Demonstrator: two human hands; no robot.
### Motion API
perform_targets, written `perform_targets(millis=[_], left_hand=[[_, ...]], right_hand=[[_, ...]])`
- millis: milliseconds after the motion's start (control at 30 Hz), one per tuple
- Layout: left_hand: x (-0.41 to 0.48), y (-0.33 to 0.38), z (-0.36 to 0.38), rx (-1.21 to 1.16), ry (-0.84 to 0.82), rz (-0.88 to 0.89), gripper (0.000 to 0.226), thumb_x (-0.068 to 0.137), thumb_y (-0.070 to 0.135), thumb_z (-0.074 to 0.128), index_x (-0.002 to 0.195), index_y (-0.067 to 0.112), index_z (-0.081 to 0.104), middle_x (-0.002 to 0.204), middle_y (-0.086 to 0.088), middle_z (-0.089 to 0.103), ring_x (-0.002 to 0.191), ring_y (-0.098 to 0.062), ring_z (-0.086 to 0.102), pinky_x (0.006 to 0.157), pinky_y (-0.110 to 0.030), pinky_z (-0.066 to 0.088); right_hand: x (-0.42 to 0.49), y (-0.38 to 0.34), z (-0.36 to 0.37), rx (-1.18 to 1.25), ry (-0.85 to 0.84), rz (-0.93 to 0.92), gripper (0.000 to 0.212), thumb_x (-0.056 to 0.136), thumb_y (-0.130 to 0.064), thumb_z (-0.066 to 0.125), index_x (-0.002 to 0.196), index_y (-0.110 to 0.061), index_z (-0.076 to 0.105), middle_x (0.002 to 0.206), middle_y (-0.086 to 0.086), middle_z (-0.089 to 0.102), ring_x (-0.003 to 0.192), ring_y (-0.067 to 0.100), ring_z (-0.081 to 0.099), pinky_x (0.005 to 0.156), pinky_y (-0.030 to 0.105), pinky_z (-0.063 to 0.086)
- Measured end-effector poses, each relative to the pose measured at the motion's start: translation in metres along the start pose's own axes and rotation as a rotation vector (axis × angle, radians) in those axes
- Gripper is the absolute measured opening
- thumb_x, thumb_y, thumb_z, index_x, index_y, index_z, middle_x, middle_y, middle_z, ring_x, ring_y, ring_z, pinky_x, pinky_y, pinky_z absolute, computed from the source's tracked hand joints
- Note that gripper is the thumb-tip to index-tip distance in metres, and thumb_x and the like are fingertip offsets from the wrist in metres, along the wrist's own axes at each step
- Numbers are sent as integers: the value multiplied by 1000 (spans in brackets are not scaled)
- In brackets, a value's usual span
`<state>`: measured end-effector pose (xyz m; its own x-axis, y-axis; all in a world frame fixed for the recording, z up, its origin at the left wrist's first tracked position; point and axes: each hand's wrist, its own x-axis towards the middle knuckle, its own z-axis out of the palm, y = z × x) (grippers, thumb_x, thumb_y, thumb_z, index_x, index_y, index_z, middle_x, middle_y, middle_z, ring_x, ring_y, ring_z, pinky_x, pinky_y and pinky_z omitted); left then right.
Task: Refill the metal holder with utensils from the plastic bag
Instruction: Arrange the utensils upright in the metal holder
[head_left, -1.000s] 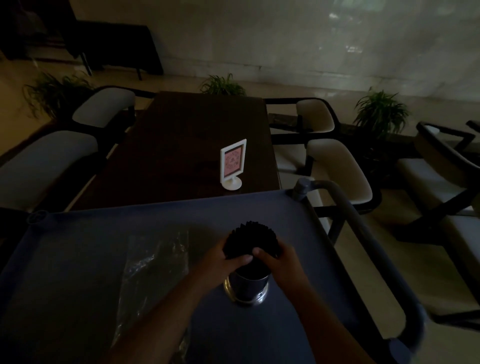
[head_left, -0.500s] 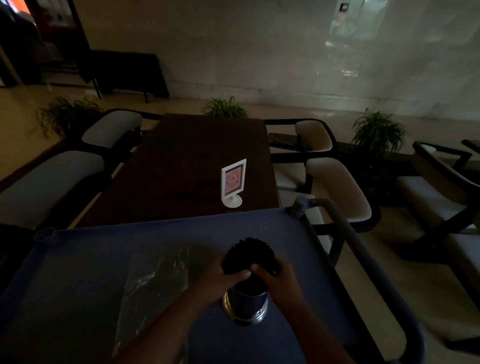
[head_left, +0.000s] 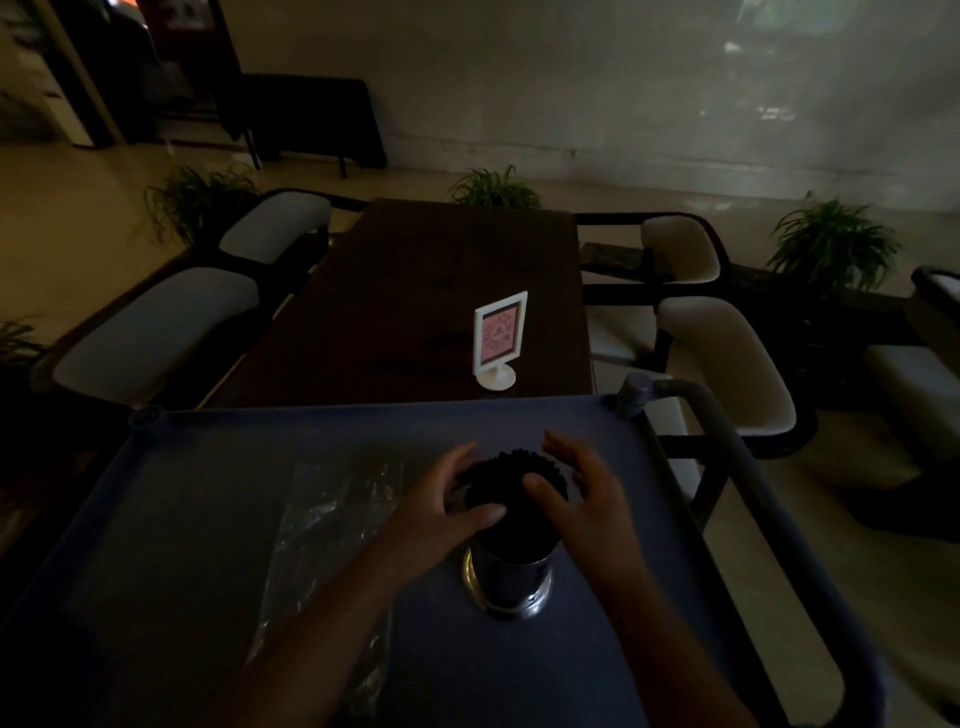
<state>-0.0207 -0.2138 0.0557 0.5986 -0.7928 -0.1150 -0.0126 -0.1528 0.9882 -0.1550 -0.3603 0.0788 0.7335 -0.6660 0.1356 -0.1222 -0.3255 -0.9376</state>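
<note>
A shiny metal holder (head_left: 506, 582) stands on the grey-blue cart top (head_left: 182, 519), packed with a bundle of dark utensils (head_left: 511, 473) that sticks up out of it. My left hand (head_left: 441, 509) cups the bundle's left side, thumb across the front. On the bundle's right side is my right hand (head_left: 587, 499), fingers spread away from it and only the thumb resting on the top. A clear plastic bag (head_left: 322, 525) lies flat on the cart, left of the holder and partly under my left forearm.
The cart's tubular handle (head_left: 769, 519) runs along the right side. Beyond the cart is a dark wooden table (head_left: 415, 312) with a white sign stand (head_left: 498, 338) near its close edge. Padded chairs (head_left: 156, 332) flank the table, and potted plants stand behind. The room is dim.
Both hands were clasped tightly around the utensil bundle. Now the right hand's fingers have spread off it and the left hand's grip has loosened. The view has tilted up slightly.
</note>
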Motion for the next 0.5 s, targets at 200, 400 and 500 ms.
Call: perform_targets(millis=[200, 400, 500], left_hand=[[-44, 23, -30, -48, 236, 63, 38, 79, 40, 68, 114, 27, 67, 112, 6, 74, 104, -5, 68, 79, -13, 52], [-76, 21, -79, 41, 337, 51, 17, 92, 22, 61, 98, 34, 71, 91, 6, 76, 81, -9, 72, 69, -17, 57], [-89, 14, -101, 80, 334, 53, 17, 92, 27, 59, 97, 39, 70, 88, 3, 74, 77, -11, 71, 69, -20, 59]], right_hand=[[-7, -37, 13, 71, 49, -79, 17, 90, -15, 65, 104, -24, 69, 99, -9, 72, 94, 1, 67, 81, 17, 54], [-19, -73, 43, -73, 39, -166, 20, 91, -15, 62, 96, -34, 64, 91, -15, 66, 86, -7, 63, 70, 3, 47], [-25, -84, 71, 44, -79, -137, 24, 92, -9, 61, 90, -32, 65, 85, -15, 69, 84, -2, 67, 72, 7, 49]])
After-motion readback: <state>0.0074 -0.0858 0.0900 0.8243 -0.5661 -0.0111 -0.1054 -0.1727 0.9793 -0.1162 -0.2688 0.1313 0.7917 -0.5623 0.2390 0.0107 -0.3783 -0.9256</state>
